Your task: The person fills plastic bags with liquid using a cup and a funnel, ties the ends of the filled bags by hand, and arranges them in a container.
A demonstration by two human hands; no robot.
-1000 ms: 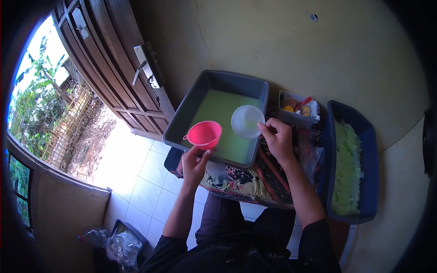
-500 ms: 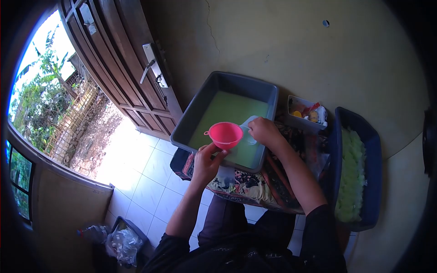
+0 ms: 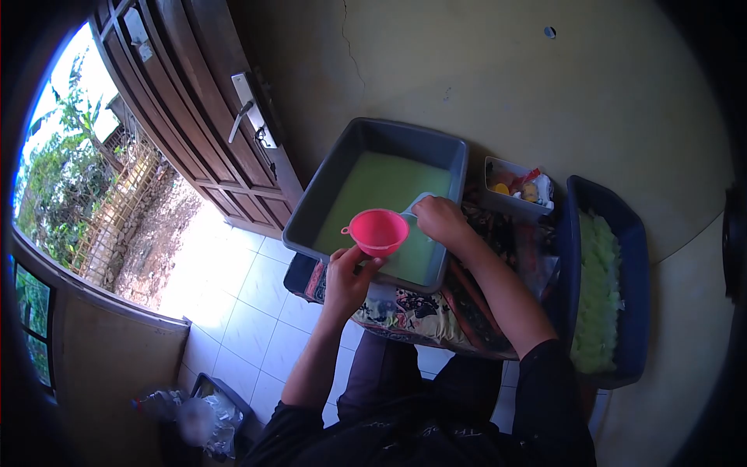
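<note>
My left hand (image 3: 347, 282) grips a pink funnel (image 3: 378, 232) from below, its wide mouth facing up over the near part of a grey tub (image 3: 311, 253). A pale, see-through patch shows under the funnel; I cannot make out whether it is a plastic bag. Pale green liquid (image 3: 397, 175) fills the bottom of the tub. My right hand (image 3: 440, 219) is closed on the handle of a pale plastic scoop (image 3: 421, 198), just right of the funnel. Most of the scoop is hidden by the hand and the funnel.
Right of the tub stand a small white box (image 3: 520, 204) of odds and ends and a dark blue tub (image 3: 640, 311) with green-filled bags (image 3: 597, 288). Patterned cloth (image 3: 416, 317) lies beneath the grey tub. A wooden door (image 3: 210, 109) stands open; a waste bin (image 3: 241, 405) sits lower left.
The right hand and scoop have shifted and turned against the funnel; the scoop's clear bowl, visible before below the hand, is no longer plain to see. The whole view moved slightly.
</note>
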